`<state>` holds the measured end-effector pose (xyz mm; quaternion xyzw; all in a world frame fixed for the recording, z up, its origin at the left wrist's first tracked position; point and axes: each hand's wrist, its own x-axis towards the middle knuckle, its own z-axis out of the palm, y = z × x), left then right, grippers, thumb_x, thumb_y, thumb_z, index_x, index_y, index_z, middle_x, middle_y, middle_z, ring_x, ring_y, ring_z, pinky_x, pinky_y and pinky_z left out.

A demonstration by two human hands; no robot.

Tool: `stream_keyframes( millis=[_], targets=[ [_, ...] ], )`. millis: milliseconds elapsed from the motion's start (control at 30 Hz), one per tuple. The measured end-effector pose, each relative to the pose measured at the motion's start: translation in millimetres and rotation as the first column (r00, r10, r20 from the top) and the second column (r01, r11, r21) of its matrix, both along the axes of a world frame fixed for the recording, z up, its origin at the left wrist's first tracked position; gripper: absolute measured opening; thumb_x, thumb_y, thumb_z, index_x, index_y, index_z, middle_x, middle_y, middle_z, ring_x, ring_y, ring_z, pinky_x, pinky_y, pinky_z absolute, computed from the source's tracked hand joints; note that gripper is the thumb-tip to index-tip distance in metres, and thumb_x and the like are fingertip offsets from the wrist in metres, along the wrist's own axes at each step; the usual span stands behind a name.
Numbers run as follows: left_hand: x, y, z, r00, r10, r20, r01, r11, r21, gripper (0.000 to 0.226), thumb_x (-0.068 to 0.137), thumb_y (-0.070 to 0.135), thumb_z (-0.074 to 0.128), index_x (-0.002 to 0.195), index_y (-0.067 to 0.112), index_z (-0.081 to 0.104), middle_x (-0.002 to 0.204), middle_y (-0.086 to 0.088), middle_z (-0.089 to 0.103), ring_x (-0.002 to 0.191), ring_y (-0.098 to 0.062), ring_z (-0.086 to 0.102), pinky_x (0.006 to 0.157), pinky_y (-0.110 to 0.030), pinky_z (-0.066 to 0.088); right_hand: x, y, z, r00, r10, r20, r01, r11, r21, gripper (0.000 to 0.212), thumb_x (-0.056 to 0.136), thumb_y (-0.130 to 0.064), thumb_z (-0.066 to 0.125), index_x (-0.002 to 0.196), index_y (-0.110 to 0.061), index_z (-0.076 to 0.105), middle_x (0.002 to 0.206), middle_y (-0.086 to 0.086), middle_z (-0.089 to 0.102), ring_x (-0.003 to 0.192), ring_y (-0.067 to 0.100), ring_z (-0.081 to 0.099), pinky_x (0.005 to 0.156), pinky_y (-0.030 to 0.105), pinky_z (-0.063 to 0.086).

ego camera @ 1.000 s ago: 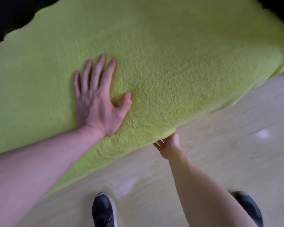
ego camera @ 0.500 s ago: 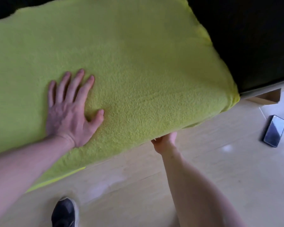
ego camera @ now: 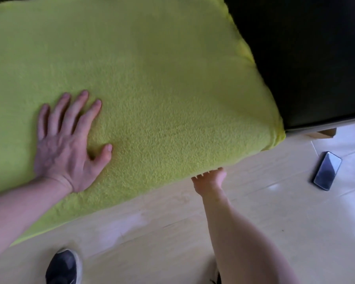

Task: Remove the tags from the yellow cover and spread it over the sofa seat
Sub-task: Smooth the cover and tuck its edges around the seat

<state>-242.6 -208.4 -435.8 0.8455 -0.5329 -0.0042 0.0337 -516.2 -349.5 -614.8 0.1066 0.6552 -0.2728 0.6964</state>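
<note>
Left hand [ego camera: 68,144] lies flat on the yellow cover [ego camera: 162,83], palm down, fingers straight and fanned, thumb out to the side, pressing into the fleece and gripping nothing. The cover runs wide all around that hand, far beyond the fingertips and off to both sides, draped over the sofa seat with its front edge hanging just behind the wrist.

Right hand [ego camera: 210,180] is at the cover's front edge, well to the right of the left hand and lower. Its fingers are tucked up under the hem, out of sight, so I cannot tell whether they grip the fabric or only push at it. The heel of the hand and the wrist show below the edge.

Right of the right hand, the cover ends in a rounded corner against the dark sofa [ego camera: 305,58]. Further right, a phone [ego camera: 327,170] lies on the pale wooden floor [ego camera: 254,212], well apart from the hand.

Below the left forearm, a dark shoe [ego camera: 63,267] stands on the floor; a sliver of another shoe shows beside the right forearm.
</note>
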Motion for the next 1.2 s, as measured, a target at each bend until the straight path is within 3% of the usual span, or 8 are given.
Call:
stream_keyframes(
  millis=[233,467,567,700,800,900,1033,1200],
  targets=[
    [-2,1,2,1.0,0.0,-0.009,0.0,0.999,0.037,0.087,0.08,0.06,0.04,0.155,0.015,0.035,0.167,-0.007,0.022,0.152,-0.038,0.018,0.122,-0.06,0.009,-13,-51,63,0.982,0.041,-0.183,-0.067,0.988,-0.141,0.031,0.092,-0.032,0.04,0.108,-0.025,0.066,0.107,0.0,0.071,0.101,0.027,0.065,0.1,0.039,0.048],
    [1,-2,4,1.0,-0.002,-0.01,0.002,0.998,0.065,0.087,0.081,0.061,0.038,0.156,0.015,0.035,0.167,-0.008,0.023,0.153,-0.038,0.018,0.122,-0.062,0.011,-40,-65,61,0.942,0.241,-0.232,-0.26,0.964,-0.055,0.051,0.106,-0.037,0.028,0.152,-0.018,0.038,0.158,0.01,0.039,0.13,0.031,0.049,0.106,0.049,0.043],
    [3,-1,5,1.0,-0.007,-0.011,0.008,0.995,0.101,0.087,0.082,0.062,0.037,0.156,0.015,0.034,0.168,-0.008,0.022,0.154,-0.037,0.017,0.121,-0.063,0.012,-35,-40,92,0.886,0.278,-0.371,-0.314,0.949,-0.04,0.046,0.106,-0.036,0.033,0.147,-0.016,0.042,0.147,0.009,0.048,0.122,0.03,0.058,0.104,0.047,0.048],
    [5,0,7,1.0,0.0,-0.024,0.003,0.991,0.134,0.088,0.083,0.063,0.035,0.157,0.016,0.033,0.169,-0.007,0.018,0.154,-0.037,0.015,0.121,-0.064,0.013,-12,3,175,0.648,0.312,-0.695,-0.618,0.749,-0.24,0.003,0.102,-0.022,0.05,0.105,-0.023,0.051,0.111,0.009,0.062,0.094,0.02,0.064,0.085,0.037,0.053],
    [4,-1,6,0.999,-0.006,-0.037,0.011,0.989,0.147,0.089,0.083,0.064,0.036,0.158,0.016,0.031,0.169,-0.007,0.015,0.155,-0.037,0.014,0.121,-0.064,0.013,-2,-6,223,0.508,0.204,-0.837,-0.824,0.4,-0.402,0.022,0.095,-0.019,0.057,0.112,-0.031,0.051,0.112,-0.003,0.057,0.103,0.011,0.058,0.081,0.02,0.046],
    [5,-1,5,0.999,-0.004,-0.044,0.011,0.987,0.162,0.09,0.084,0.066,0.036,0.16,0.018,0.027,0.17,-0.005,0.011,0.156,-0.035,0.012,0.122,-0.064,0.013,4,-43,227,0.233,0.166,-0.958,-0.972,0.062,-0.226,0.059,0.088,-0.032,0.056,0.144,-0.02,0.045,0.146,-0.003,0.045,0.135,0.014,0.04,0.112,0.026,0.032],
    [9,0,5,0.998,-0.004,-0.062,0.015,0.986,0.167,0.091,0.083,0.066,0.038,0.159,0.019,0.029,0.17,-0.006,0.013,0.156,-0.035,0.012,0.121,-0.064,0.014,20,-79,212,-0.161,0.228,-0.96,-0.987,-0.06,0.151,0.088,0.087,-0.059,0.04,0.16,-0.015,0.018,0.167,0.005,0.015,0.151,0.022,0.015,0.124,0.044,0.015],
    [8,0,7,0.996,-0.006,-0.084,0.018,0.988,0.15,0.091,0.079,0.064,0.046,0.158,0.019,0.032,0.17,-0.005,0.014,0.156,-0.034,0.013,0.122,-0.063,0.014,27,-82,213,-0.265,0.217,-0.94,-0.964,-0.044,0.261,0.092,0.084,-0.065,0.035,0.161,-0.02,0.011,0.167,0.002,0.013,0.148,0.025,0.016,0.117,0.052,0.021]
  ],
)
